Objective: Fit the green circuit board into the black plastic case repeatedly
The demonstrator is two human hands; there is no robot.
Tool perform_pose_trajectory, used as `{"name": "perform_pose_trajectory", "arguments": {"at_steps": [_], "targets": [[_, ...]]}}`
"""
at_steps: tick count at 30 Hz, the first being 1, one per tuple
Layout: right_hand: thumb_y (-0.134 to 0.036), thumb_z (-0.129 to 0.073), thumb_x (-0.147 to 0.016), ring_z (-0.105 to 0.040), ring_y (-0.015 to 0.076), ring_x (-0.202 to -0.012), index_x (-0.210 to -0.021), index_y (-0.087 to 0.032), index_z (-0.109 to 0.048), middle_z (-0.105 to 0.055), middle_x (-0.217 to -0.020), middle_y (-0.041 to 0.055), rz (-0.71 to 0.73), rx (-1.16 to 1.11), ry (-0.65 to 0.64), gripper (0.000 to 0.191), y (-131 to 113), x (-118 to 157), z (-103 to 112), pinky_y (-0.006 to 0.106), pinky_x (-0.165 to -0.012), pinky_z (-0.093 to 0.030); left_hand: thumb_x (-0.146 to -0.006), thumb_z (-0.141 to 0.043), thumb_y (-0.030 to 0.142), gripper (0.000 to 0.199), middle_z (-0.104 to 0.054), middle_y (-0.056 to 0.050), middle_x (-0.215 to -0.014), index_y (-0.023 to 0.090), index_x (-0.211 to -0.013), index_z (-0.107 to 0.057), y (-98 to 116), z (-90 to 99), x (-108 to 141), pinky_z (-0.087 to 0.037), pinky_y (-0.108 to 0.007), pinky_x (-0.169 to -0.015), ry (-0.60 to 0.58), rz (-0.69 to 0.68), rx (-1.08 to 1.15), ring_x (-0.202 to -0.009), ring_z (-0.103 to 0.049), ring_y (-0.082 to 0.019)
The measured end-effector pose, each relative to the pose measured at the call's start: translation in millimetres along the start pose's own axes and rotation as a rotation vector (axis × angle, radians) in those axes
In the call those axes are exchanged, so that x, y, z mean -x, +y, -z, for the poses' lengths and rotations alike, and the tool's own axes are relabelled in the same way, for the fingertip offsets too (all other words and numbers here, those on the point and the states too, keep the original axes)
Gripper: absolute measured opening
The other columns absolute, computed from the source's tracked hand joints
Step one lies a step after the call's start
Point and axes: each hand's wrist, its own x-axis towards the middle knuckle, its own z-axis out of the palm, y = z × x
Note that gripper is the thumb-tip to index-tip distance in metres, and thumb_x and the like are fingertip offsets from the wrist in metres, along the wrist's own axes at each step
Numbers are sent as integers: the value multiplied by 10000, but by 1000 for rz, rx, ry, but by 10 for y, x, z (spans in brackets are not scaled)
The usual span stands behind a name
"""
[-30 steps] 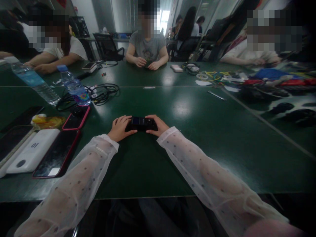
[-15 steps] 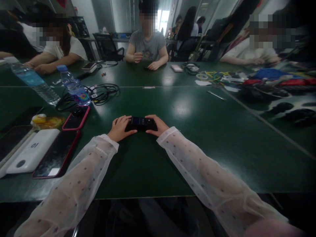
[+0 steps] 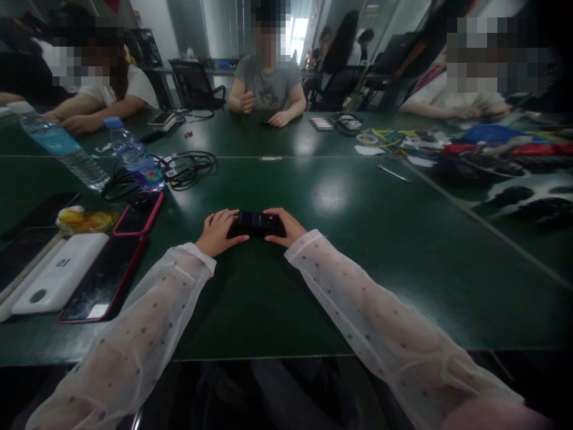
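Note:
Between my hands is a small black camera-like device point(image 3: 257, 221), with a dark screen on its left part and small buttons to the right. My left hand point(image 3: 220, 232) is closed on its left end, thumb along the near side and fingers over the far side. The right end is gripped by my right hand point(image 3: 285, 227), thumb in front and fingers behind. The device is at the green table's surface; whether it rests there or is slightly raised I cannot tell. Sheer dotted sleeves cover both my forearms.
Left of me lie a white power bank point(image 3: 62, 272), a red-edged phone point(image 3: 105, 275) and a pink-cased phone point(image 3: 138, 216). Beyond stand two water bottles point(image 3: 134, 156) beside coiled black cables point(image 3: 192, 167). A wrench point(image 3: 394, 173) lies on the green table point(image 3: 358, 239). Several people sit around.
My hands and the device stay practically still. Across the table, a person's raised hand has shifted slightly.

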Motion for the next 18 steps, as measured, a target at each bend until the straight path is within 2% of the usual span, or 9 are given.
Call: {"name": "perform_pose_trajectory", "arguments": {"at_steps": [18], "targets": [[-297, -751, -727, -557, 295, -1183, -1335, -250, -415, -563, -1279, 113, -39, 46, -9, 696, 33, -2, -29, 514, -979, -475, -831, -587, 591, 606, -460, -94, -1462, 232, -1310, -495, -6, 1, -2, -266, -544, -1080, -1, -4, -4, -1364, -356, -332]]}}
